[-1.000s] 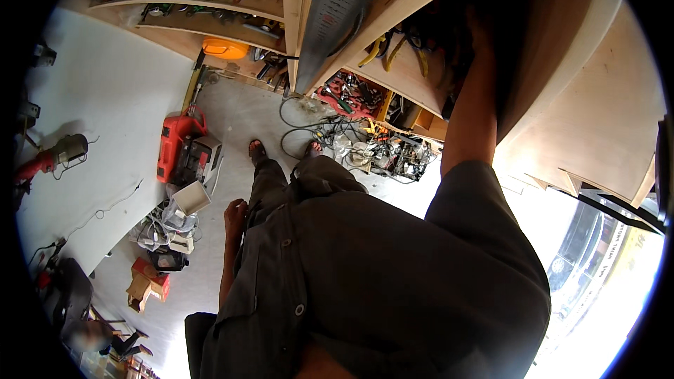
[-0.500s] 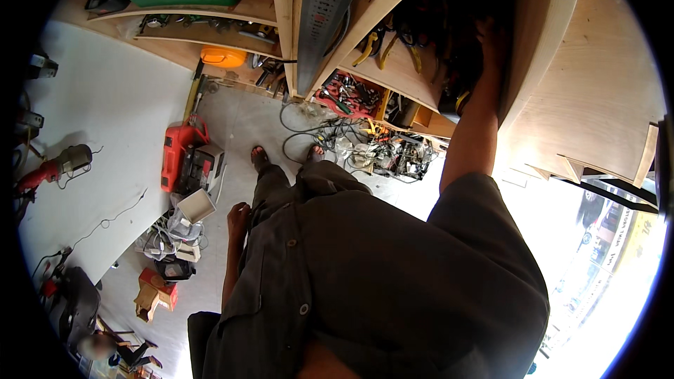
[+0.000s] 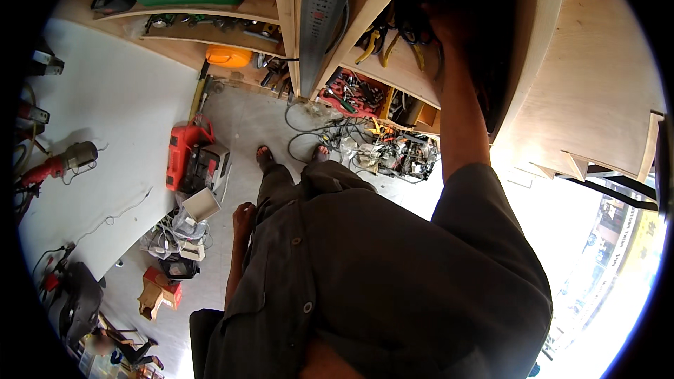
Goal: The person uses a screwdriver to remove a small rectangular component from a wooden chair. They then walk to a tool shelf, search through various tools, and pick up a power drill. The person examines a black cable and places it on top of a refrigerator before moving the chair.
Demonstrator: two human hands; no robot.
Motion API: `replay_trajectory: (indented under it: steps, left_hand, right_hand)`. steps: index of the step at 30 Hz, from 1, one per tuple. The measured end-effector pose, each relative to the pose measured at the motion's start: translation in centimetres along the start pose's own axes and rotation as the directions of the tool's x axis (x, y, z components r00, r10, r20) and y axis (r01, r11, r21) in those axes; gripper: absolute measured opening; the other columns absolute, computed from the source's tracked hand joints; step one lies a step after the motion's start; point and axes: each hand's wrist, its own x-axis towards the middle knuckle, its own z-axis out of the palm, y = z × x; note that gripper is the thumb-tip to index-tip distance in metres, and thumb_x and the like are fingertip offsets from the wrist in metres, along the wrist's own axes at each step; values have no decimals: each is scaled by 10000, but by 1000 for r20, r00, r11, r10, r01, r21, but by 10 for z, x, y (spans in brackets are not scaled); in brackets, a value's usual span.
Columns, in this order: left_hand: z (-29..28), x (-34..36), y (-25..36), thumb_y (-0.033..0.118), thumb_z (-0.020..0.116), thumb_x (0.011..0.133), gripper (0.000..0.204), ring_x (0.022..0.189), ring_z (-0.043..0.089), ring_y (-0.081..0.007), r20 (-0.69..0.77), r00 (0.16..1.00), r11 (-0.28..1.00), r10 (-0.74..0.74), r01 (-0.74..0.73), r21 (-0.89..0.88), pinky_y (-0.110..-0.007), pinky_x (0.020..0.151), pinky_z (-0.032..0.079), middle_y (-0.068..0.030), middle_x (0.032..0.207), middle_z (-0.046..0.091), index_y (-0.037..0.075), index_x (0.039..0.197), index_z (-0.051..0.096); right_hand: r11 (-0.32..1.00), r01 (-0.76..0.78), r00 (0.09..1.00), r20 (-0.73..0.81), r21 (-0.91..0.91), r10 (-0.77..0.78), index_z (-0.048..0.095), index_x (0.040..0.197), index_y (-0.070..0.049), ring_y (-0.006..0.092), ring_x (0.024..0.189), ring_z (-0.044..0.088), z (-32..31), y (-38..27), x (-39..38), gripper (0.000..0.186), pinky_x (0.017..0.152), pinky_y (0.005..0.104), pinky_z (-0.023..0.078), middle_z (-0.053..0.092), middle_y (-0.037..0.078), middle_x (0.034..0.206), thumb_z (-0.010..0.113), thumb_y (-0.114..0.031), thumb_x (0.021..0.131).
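Note:
My right arm reaches up into a shadowed wooden shelf compartment. My right hand [image 3: 449,26] is there beside several pliers with yellow handles [image 3: 390,50]. Its fingers are lost in the dark, so whether it grips one is unclear. At my left side hangs my left hand [image 3: 243,219], its fingers curled in. What they may hold is too small to make out. Just below the pliers' shelf sits a red tray [image 3: 354,92] full of small metal tools.
Coiled black cables [image 3: 337,130] and a heap of parts [image 3: 404,154] lie on the floor by the shelves. To the left stand a red case [image 3: 180,154] and an open cardboard box [image 3: 158,295]. A steel ruler [image 3: 324,14] lies along an upright. Another person [image 3: 126,351] is far left.
My right hand has moved left inside the compartment, from its right side toward the yellow-handled pliers. My left hand still hangs at my side.

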Motion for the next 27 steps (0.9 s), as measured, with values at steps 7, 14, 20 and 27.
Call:
replay_trajectory:
  steps: [7, 14, 20, 27]
  left_hand:
    - [-7, 9, 14, 258, 620, 884, 354, 823, 690, -235, 37, 999, 999, -37, 38, -27, -345, 730, 525, -177, 897, 709, -43, 1067, 659]
    - [-24, 21, 11, 302, 618, 864, 401, 798, 686, -218, 93, 993, 996, 77, -81, 41, -351, 706, 533, -167, 859, 707, -52, 1048, 654]
    - [-43, 16, 22, 310, 611, 857, 407, 724, 658, -196, 94, 995, 999, 41, -43, 26, -335, 640, 527, -147, 842, 691, -54, 1033, 659]
    - [-43, 52, -52, 266, 610, 852, 323, 733, 660, -186, 251, 904, 892, 347, -400, 209, -319, 599, 507, -138, 867, 673, -32, 953, 684]
  right_hand:
    - [899, 327, 944, -144, 290, -297, 449, 1428, -113, 356, 1306, 464, 74, 40, 39, 523, 1052, 526, 395, 461, 152, 1453, 412, -406, 997]
    - [490, -103, 972, 191, 866, -134, 433, 1428, -72, 355, 1319, 447, 52, 47, 46, 554, 1025, 492, 421, 449, 160, 1456, 449, -395, 977]
    - [723, 25, 999, -45, 690, 8, 565, 1267, -70, 265, 1038, 583, 8, 25, -38, 477, 906, 406, 486, 594, 137, 1165, 520, -400, 927]
    - [-659, -465, 872, 434, 591, -226, 463, 1325, -39, 152, 654, 532, -99, -77, -214, 559, 569, 303, 428, 629, 86, 985, 569, -375, 891]
